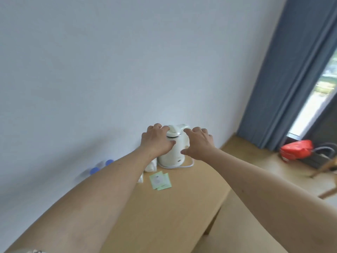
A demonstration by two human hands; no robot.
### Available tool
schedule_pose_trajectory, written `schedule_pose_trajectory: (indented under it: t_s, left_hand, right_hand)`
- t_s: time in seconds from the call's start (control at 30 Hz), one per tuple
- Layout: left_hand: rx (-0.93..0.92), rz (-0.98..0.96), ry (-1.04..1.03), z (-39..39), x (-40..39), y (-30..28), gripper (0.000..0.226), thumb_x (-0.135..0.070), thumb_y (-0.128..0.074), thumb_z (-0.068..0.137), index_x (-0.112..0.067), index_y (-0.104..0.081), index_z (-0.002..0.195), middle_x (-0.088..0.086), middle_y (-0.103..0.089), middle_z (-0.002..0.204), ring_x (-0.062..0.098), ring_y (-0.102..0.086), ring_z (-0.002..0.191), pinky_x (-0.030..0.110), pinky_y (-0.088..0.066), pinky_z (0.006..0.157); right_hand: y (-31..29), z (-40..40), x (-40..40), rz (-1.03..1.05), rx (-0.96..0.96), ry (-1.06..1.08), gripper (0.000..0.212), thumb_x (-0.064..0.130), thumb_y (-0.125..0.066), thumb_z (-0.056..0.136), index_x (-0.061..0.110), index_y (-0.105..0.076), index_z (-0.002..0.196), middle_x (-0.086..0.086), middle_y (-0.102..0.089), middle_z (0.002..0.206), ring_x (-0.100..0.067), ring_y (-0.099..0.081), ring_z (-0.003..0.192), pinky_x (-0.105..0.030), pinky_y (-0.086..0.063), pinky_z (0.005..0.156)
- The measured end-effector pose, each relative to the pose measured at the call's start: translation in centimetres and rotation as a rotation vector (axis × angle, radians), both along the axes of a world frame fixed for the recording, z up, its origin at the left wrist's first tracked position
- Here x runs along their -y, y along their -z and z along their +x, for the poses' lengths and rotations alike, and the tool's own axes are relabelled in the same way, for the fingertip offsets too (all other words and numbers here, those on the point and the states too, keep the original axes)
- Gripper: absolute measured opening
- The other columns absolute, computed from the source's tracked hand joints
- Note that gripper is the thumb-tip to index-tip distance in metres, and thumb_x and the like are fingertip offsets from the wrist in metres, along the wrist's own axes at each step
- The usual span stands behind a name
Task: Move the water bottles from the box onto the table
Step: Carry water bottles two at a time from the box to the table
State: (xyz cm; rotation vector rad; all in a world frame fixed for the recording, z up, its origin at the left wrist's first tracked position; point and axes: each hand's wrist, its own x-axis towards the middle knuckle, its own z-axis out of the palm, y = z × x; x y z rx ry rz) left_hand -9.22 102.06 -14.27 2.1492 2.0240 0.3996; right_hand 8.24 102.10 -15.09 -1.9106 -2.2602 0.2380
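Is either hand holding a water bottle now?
No, the left hand and right hand are at the white kettle.

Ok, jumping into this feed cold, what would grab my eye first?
Both bare hands, left hand and right hand, reach forward at either side of a white plastic electric kettle standing against the wall at the far end of the light wooden table. Two blurred blue-capped water bottles stand left of it, and pale green paper packets lie in front.

1. Ahead of you stands a plain white wall [113, 61].
2. To your right, a blue curtain [284, 88] hangs beside a bright window [321, 92].
3. Below you, a light wooden counter [182, 207] meets that wall.
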Motion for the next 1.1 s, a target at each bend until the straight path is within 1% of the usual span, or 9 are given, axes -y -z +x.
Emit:
schedule_pose_trajectory:
  t_s: [0.13,0.27,0.4,0.47,0.63,0.8,0.87,0.97,1.1]
  left_hand:
    - [-0.092,0.009,0.155,9.2,0.0,-1.3,0.065,-0.057,-0.058,0.094,-0.028,-0.044,0.15,0.004,-0.037,0.158,0.027,-0.032,0.145,0.046,-0.038,0.111]
    - [-0.119,0.03,0.296,19.9,1.6,-2.1,0.066,-0.057,-0.058,0.094,-0.026,-0.043,0.151,0.006,-0.036,0.159,0.028,-0.032,0.145,0.046,-0.036,0.109]
    - [-0.103,0.062,0.424,31.4,5.0,-2.3,0.061,-0.057,-0.06,0.092,-0.025,-0.049,0.144,0.006,-0.044,0.151,0.028,-0.037,0.14,0.045,-0.039,0.105]
    - [-0.077,0.062,0.481,37.4,7.2,-2.3,0.062,-0.057,-0.061,0.091,-0.026,-0.049,0.143,0.005,-0.047,0.147,0.028,-0.04,0.137,0.045,-0.041,0.104]
    - [-0.002,0.035,0.667,51.9,12.8,-1.9,0.063,-0.053,-0.065,0.091,-0.024,-0.05,0.145,0.007,-0.051,0.143,0.029,-0.044,0.134,0.047,-0.045,0.108]
    - [0.013,0.057,0.849,65.0,18.8,-2.0,0.059,-0.055,-0.066,0.09,-0.028,-0.053,0.14,0.004,-0.053,0.139,0.027,-0.049,0.126,0.048,-0.05,0.103]
    - [0.015,0.059,0.926,69.8,21.0,-2.0,0.058,-0.055,-0.067,0.09,-0.027,-0.054,0.139,0.004,-0.055,0.135,0.026,-0.05,0.123,0.048,-0.051,0.101]
    - [0.006,0.038,1.032,76.5,23.9,-1.8,0.062,-0.053,-0.067,0.091,-0.026,-0.051,0.145,0.005,-0.052,0.14,0.028,-0.046,0.131,0.048,-0.047,0.107]
    - [-0.016,-0.007,1.167,84.7,27.0,-0.5,0.067,-0.049,-0.068,0.092,-0.026,-0.046,0.151,0.006,-0.046,0.151,0.03,-0.04,0.14,0.051,-0.041,0.112]
  right_hand:
    - [-1.4,9.0,2.7,0.041,-0.012,0.173,0.075,0.049,-0.074,0.085,0.027,-0.041,0.148,-0.006,-0.045,0.143,-0.03,-0.039,0.131,-0.039,-0.034,0.096]
    - [-1.9,19.3,7.0,0.067,-0.029,0.335,0.071,0.046,-0.076,0.083,0.024,-0.045,0.143,-0.006,-0.049,0.135,-0.031,-0.04,0.129,-0.043,-0.036,0.098]
    - [-1.8,30.0,12.3,0.062,-0.031,0.465,0.074,0.044,-0.077,0.081,0.026,-0.043,0.145,-0.009,-0.047,0.137,-0.032,-0.04,0.129,-0.045,-0.036,0.1]
    - [-1.9,35.2,15.1,0.05,-0.035,0.526,0.077,0.045,-0.078,0.081,0.027,-0.041,0.146,-0.01,-0.047,0.14,-0.033,-0.04,0.131,-0.047,-0.037,0.103]
    - [-2.2,47.6,22.7,0.042,0.001,0.688,0.083,0.046,-0.079,0.083,0.028,-0.036,0.152,-0.012,-0.043,0.15,-0.036,-0.039,0.137,-0.052,-0.039,0.107]
    - [-2.3,58.5,30.3,0.029,-0.044,0.875,0.073,0.046,-0.079,0.082,0.033,-0.043,0.144,-0.009,-0.046,0.14,-0.032,-0.042,0.129,-0.048,-0.039,0.105]
    - [-1.8,62.1,33.1,0.019,-0.052,0.955,0.075,0.047,-0.079,0.082,0.033,-0.041,0.145,-0.009,-0.046,0.142,-0.031,-0.041,0.131,-0.048,-0.038,0.105]
    - [-0.9,67.5,36.8,-0.016,-0.072,1.075,0.08,0.047,-0.079,0.083,0.032,-0.037,0.15,-0.009,-0.044,0.148,-0.032,-0.038,0.135,-0.047,-0.038,0.105]
    - [0.2,74.1,40.5,-0.028,-0.096,1.22,0.079,0.049,-0.079,0.084,0.031,-0.039,0.15,-0.008,-0.045,0.147,-0.031,-0.04,0.136,-0.046,-0.039,0.105]
